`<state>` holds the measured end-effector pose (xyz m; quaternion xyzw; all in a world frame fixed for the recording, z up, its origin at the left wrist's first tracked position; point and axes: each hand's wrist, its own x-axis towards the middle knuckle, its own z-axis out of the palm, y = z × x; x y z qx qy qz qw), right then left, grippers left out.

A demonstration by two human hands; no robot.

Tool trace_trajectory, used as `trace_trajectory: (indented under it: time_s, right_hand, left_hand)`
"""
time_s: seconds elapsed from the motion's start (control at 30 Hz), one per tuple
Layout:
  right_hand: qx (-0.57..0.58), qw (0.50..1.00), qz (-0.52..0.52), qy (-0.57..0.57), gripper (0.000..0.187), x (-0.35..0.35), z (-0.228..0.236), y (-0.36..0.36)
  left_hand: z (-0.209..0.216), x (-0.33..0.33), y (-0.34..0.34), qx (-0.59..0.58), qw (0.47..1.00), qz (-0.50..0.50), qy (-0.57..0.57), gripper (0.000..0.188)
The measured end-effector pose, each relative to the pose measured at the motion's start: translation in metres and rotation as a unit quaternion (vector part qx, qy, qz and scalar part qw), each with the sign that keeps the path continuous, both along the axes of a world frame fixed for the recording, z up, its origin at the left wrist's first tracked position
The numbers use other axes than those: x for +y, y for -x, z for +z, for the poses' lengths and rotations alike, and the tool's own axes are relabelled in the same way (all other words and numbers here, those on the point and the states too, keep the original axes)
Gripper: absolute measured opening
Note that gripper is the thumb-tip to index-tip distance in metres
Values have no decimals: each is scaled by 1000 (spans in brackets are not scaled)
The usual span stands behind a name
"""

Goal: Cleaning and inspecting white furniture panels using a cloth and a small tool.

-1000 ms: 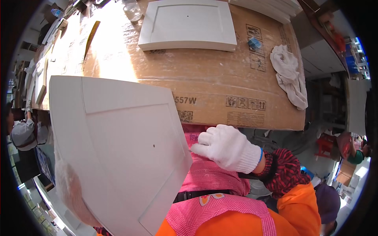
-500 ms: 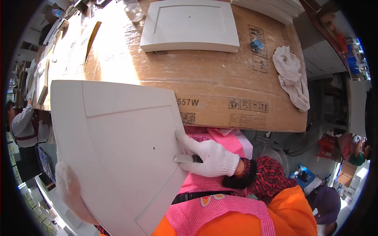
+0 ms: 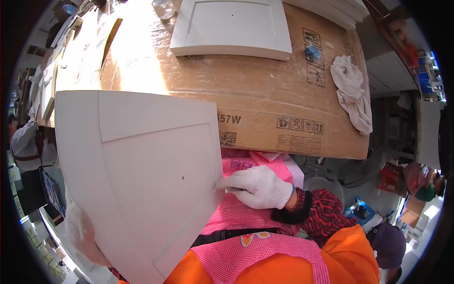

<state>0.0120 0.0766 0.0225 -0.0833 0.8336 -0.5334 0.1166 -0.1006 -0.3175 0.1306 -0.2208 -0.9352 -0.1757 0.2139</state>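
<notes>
In the head view, a white panel (image 3: 146,189) is standing tilted at the near side of the cardboard-covered table (image 3: 265,85), its long axis running near to far, just left of the right hand's (image 3: 262,188) fingertips. Knuckles up, that gloved hand is pinching a thin grey strip (image 3: 232,190) at the right edge; the left hand (image 3: 79,232) is supporting the left edge, its finger closure hidden.

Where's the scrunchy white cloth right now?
In the head view, the white cloth lies crumpled at the right edge of the brown cardboard, to the lower right of the small blue thing.
</notes>
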Motion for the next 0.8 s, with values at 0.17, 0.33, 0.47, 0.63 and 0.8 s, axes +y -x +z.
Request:
trace_trajectory:
  time_s: [0.17,0.33,0.47,0.63,0.8]
  right_hand:
    - [48,989,-129,-50,29,5,1,2]
    - [22,996,-55,72,25,-13,-1,-2]
    - [88,981,-36,-171,44,-8,2,19]
    - [110,987,-64,102,44,-20,18,11]
    - [53,998,11,-12,28,-8,3,15]
  left_hand:
    - [-2,-11,1,-1,1000,-1,8,49]
    - [-19,-73,18,-51,999,1,11,50]
    - [17,59,6,33,998,-60,8,60]
    - [2,41,7,45,999,-24,14,57]
    - [-14,4,11,88,996,14,27,54]
